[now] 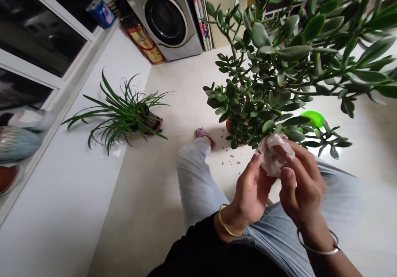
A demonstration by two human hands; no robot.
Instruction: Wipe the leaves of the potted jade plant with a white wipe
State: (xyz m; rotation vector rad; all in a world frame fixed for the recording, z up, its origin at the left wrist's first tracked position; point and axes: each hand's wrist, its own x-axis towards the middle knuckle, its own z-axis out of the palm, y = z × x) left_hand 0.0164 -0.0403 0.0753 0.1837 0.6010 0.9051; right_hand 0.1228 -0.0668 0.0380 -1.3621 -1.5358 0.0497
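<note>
A crumpled white tissue [273,155] is held between my two hands, in front of the lower leaves of a large jade plant [279,61]. My left hand [249,190], with a yellow bangle at the wrist, has its thumb and fingers closed on the tissue's left side. From the right, my right hand [302,181] pinches the tissue with thumb and fingers; a silver bangle circles that wrist. The jade plant's orange pot [228,124] shows partly behind the foliage, on the floor between my legs.
A bright green basin [313,119] stands behind the plant's right branches. Fallen bits [231,157] lie on the floor. To the left is a potted long-leaved plant [130,111] beside the white wall. A washing machine [166,18] and a blue box [101,13] are farther back.
</note>
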